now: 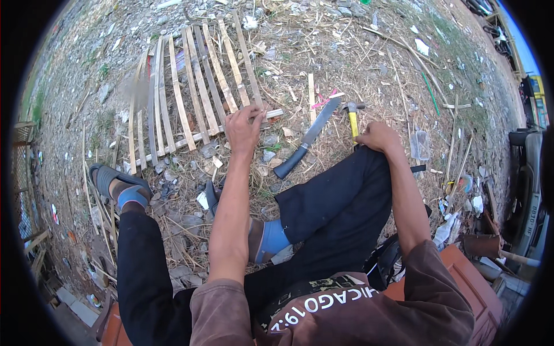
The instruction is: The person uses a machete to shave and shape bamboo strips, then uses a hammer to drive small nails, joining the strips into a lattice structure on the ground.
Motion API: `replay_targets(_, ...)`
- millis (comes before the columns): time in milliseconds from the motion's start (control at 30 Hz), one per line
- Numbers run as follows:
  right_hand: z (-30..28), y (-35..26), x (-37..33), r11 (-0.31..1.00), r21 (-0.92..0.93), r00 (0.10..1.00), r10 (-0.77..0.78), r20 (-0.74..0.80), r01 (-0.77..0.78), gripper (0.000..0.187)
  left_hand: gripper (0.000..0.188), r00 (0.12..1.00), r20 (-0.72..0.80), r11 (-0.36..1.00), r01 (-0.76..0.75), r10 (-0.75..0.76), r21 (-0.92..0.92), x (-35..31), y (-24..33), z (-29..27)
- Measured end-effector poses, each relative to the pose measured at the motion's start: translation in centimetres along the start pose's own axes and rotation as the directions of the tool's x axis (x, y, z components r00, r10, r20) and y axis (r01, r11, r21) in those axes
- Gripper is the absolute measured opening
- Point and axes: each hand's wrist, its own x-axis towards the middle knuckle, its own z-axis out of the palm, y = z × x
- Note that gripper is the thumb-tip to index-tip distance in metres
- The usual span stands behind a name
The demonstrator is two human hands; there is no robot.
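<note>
On littered ground [340, 57], wooden slats [234, 63] lie in a row across a crosspiece [274, 114]; most seem placed, fastening unclear, with its right end bare. The left hand [242, 130] pinches its fingertips together there, on what is unclear; the right hand [379, 137] touches a hammer [353, 122], grip unclear.

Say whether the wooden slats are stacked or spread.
Spread: the slats lie side by side across a crosswise strip, with ground showing in the gaps between them.

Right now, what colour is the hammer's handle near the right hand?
The hammer's handle is mainly yellow; the head view shows it best.
</note>
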Motion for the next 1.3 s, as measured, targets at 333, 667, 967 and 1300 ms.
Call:
replay_targets(333,1.8,-3.4,1.8,0.995,-0.030,0.994,0.098,0.046,-0.097,0.043,0.024,1.000,0.020,0.999,-0.006,0.005,0.039,0.0,-0.4,-0.4)
replay_targets(667,1.6,-6.4,0.7,0.984,-0.005,0.983,0.176,-0.049,-0.177,0.046,0.023,0.998,0.042,0.999,0.035,-0.036,0.023,-0.1,-1.5,-0.8)
replay_targets(967,-0.3,0.6,9.7,0.682,0.727,0.928,0.210,-0.307,0.086,0.048,0.024,0.999,0.047,1.000,0.006,-0.007,0.003,0.1,-0.6,-0.5)
replay_targets(1300,-6.1,5.1,10.3,0.967,0.248,0.884,0.066,-0.463,0.058,0.065,0.022,0.999,0.048,0.999,0.021,-0.023,0.029,-0.3,-1.3,-0.2)
